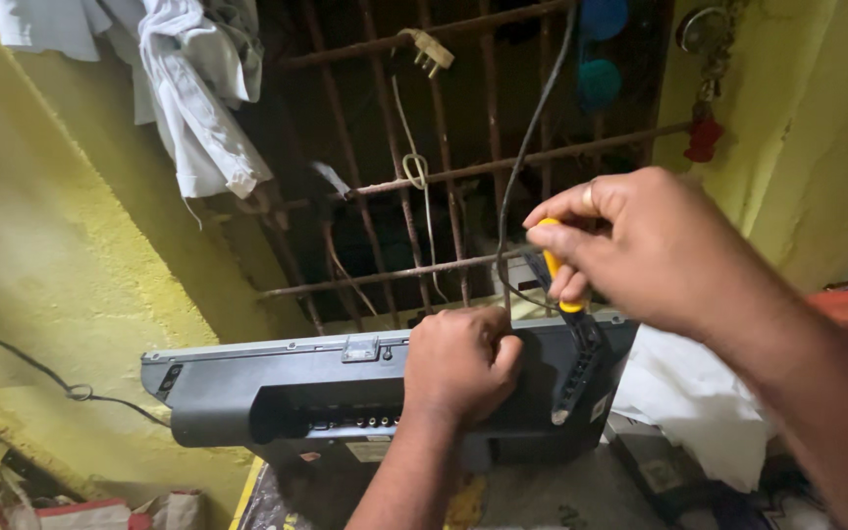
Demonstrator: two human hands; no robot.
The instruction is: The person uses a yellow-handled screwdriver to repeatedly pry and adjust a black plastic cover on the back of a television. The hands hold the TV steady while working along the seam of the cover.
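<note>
Your right hand (655,250) has its grip closed around a screwdriver with a yellow and black handle (559,267), fingers wrapped over the top of the handle and the tool pointing down toward the upper edge of a grey flat-screen set (247,388). Your left hand (458,363) is clenched in a fist and presses against the back panel of that set, just beside the spot where the screwdriver comes down; you cannot tell from this view whether the fist holds anything small inside it. Both forearms come in from the lower right and lower middle.

That grey set stands upright with its rear side facing you. A small metal bracket (362,347) sits on its top edge, a row of round sockets (360,422) runs along a recess lower down, and a dark ribbed strip (577,373) slants down the back on the right. A white cloth (684,393) lies bunched just to the right of it.

Behind the set, a dark cable (517,167) hangs down from above and reaches the area near your hands. Farther back is a window with rusty iron bars (444,177). A pale cord with a plug (426,51) is looped over the bars, and white clothing (193,88) hangs at the upper left. Yellow walls (61,245) close in on both sides.
</note>
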